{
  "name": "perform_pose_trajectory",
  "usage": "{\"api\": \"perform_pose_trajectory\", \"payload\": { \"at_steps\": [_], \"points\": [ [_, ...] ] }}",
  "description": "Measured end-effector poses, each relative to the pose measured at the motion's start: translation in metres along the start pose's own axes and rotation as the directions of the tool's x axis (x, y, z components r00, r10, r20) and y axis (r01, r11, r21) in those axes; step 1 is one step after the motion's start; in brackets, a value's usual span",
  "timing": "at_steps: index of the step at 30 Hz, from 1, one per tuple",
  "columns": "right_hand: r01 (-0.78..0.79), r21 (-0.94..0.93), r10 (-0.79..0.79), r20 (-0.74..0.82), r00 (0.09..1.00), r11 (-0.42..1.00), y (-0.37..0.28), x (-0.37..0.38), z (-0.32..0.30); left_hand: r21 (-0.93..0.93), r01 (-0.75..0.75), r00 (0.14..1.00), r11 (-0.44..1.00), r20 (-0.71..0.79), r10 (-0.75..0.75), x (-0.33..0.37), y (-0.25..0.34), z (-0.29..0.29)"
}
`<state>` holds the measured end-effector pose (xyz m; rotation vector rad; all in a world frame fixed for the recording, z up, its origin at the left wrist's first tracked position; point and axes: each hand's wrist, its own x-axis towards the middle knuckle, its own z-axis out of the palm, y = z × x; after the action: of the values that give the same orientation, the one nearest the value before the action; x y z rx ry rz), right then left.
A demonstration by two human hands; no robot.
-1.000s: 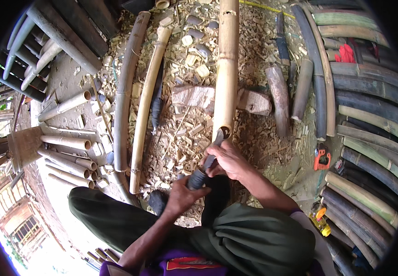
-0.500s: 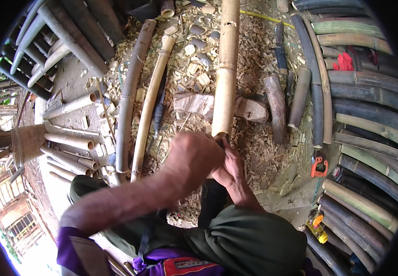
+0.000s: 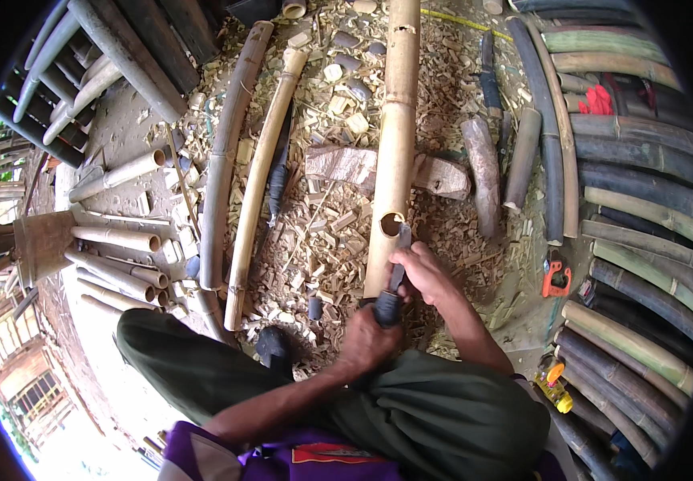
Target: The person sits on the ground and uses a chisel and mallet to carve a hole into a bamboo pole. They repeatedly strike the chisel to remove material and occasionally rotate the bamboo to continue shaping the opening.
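Note:
A pale bamboo pole (image 3: 395, 152) runs from the far edge toward me between my legs, with a rounded opening cut in its upper side. My left hand (image 3: 369, 338) is closed round the dark, wrapped handle of a chisel (image 3: 397, 276). Its narrow metal blade points away from me, the tip beside the right rim of the opening. Thumb and fingers of my right hand (image 3: 424, 274) are closed on the blade, against the pole's right side. Part of the near end of the pole is hidden behind my left hand and the handle.
A rough wooden block (image 3: 340, 172) lies crosswise under the pole. Wood chips cover the ground. Two long bamboo lengths (image 3: 262, 188) lie at left, short logs (image 3: 483, 176) at right. Stacked bamboo (image 3: 643, 172), an orange-handled tool (image 3: 556, 275) and a yellow bottle-like object (image 3: 554, 388) line the right side.
My left hand, blurred and raised over the pole before, is lower and nearer to me now, on the chisel's handle. My right hand has shifted slightly right and away, and the opening is uncovered.

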<state>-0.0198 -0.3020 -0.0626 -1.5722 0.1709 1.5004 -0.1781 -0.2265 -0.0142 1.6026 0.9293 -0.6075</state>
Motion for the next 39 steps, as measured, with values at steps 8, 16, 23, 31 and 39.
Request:
{"api": "perform_pose_trajectory", "payload": {
  "at_steps": [8, 16, 23, 31, 39],
  "points": [
    [-0.01, 0.357, -0.009, 0.053, 0.999, 0.934, -0.006, 0.003, 0.045, -0.099, 0.049, 0.998, 0.994, -0.033, -0.052, -0.002, -0.015, -0.073],
    [0.057, 0.899, -0.352, 0.111, 0.929, 0.434, -0.005, 0.016, 0.053, 0.829, -0.065, 0.954, 0.555, -0.113, 0.28, 0.017, 0.119, -0.153],
    [-0.058, 0.923, -0.287, 0.178, 0.941, 0.381, 0.006, 0.002, 0.056, 0.958, -0.224, 0.89, 0.18, 0.125, 0.439, 0.006, 0.128, -0.114],
    [0.139, 0.075, -0.132, -0.087, 0.987, 0.987, 0.062, -0.043, 0.0, 0.353, -0.93, 0.311, 0.104, 0.601, 0.736, 0.023, 0.106, -0.042],
    [0.124, -0.296, -0.215, -0.298, 0.93, 0.947, -0.009, -0.018, -0.069, 0.477, -0.827, 0.517, 0.297, 0.439, 0.734, 0.115, 0.125, 0.018]
  ]
}}
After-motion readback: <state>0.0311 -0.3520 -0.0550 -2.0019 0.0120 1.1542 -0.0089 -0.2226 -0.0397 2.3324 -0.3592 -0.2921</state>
